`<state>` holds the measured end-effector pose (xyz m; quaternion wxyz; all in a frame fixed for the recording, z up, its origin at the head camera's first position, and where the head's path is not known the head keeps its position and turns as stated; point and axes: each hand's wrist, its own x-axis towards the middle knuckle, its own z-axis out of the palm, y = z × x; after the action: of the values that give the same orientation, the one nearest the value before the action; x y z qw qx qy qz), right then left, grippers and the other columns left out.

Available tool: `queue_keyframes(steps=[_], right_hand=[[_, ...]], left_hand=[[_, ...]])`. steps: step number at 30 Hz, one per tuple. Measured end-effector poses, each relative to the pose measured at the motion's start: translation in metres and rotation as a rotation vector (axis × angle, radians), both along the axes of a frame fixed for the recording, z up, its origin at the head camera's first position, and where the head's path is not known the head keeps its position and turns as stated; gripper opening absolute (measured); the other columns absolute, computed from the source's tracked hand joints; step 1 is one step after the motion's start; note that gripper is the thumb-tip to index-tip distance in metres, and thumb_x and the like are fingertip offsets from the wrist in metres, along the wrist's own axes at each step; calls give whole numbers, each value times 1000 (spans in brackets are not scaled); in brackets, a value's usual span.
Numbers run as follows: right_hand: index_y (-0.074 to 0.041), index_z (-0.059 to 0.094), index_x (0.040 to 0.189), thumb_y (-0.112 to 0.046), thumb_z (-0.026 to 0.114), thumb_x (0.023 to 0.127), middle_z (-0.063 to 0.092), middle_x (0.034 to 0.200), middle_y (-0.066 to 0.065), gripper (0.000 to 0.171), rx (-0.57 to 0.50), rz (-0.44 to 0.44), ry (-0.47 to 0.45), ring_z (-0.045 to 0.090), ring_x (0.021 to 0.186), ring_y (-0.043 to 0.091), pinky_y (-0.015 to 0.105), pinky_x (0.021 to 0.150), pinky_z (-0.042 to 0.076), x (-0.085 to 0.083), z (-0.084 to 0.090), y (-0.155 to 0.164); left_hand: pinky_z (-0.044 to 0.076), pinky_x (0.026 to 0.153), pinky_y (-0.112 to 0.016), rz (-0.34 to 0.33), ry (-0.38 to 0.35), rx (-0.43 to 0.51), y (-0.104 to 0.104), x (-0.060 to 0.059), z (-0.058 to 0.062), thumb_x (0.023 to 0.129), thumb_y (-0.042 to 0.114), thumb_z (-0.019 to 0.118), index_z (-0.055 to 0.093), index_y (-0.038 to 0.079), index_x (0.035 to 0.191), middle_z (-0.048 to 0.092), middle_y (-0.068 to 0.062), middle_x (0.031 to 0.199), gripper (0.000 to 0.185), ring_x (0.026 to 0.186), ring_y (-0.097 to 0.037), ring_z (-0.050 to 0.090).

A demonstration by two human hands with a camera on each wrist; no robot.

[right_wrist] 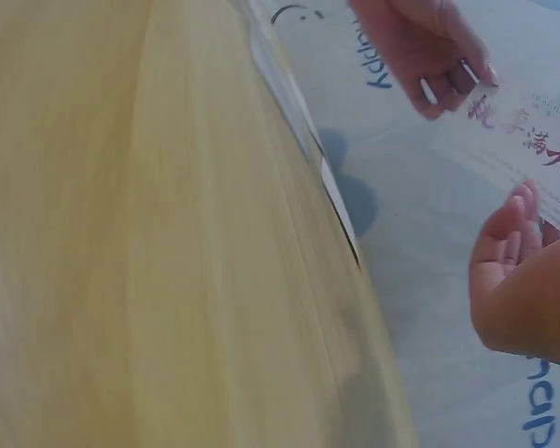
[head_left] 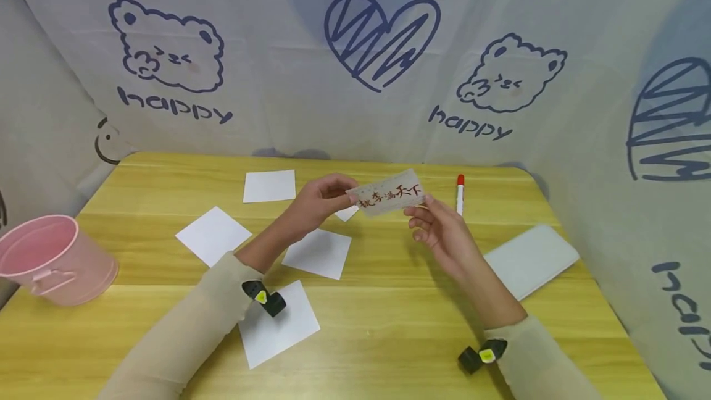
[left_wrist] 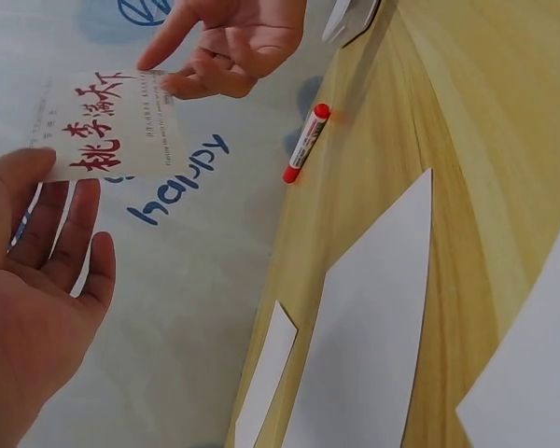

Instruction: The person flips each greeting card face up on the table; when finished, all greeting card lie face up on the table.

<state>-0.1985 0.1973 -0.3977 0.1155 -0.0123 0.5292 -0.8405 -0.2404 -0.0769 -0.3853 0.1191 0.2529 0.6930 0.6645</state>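
Note:
A thin, see-through card point(head_left: 386, 194) with red Chinese brush lettering is held up over the far part of the table, slightly tilted. My left hand point(head_left: 314, 207) pinches its left end between thumb and fingers. At the opposite end, my right hand point(head_left: 442, 232) pinches the lower right corner, its other fingers loosely curled. The left wrist view shows the card point(left_wrist: 117, 117) stretched between both hands, with small print beside the red characters. In the right wrist view the card point(right_wrist: 513, 140) is partly cut off by the frame's edge.
Several white paper sheets point(head_left: 279, 325) lie across the table's left and middle. A red-capped marker point(head_left: 460, 195) is behind my right hand, and a flat white case point(head_left: 532, 259) lies to its right. The pink bucket point(head_left: 83, 267) stands at the left edge. Printed cloth point(head_left: 266, 79) hangs behind.

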Motion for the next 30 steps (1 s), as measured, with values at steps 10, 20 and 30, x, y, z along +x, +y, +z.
queue_keyframes(steps=[10,20,30], right_hand=[[-10,54,131,-37,57,95,63,110,13,46,733,-118,358,61,94,29,30,74,54,-6,19,11],[-14,60,126,-18,62,94,66,95,8,33,1078,0,482,64,83,24,27,73,51,-33,20,28],[-8,61,117,-14,62,93,63,97,13,25,1204,82,348,63,86,34,45,75,52,-80,-1,44]], left_hand=[[51,76,-38,79,6,-127,6,-6,-6,92,18,64,63,9,113,65,-9,104,22,91,-30,61],[47,85,-55,-8,-53,-221,32,-36,-17,92,17,62,59,11,121,66,-9,101,30,96,-41,60],[49,81,-41,5,25,-412,57,-79,-28,92,10,63,63,7,111,64,-9,101,20,95,-26,60]])
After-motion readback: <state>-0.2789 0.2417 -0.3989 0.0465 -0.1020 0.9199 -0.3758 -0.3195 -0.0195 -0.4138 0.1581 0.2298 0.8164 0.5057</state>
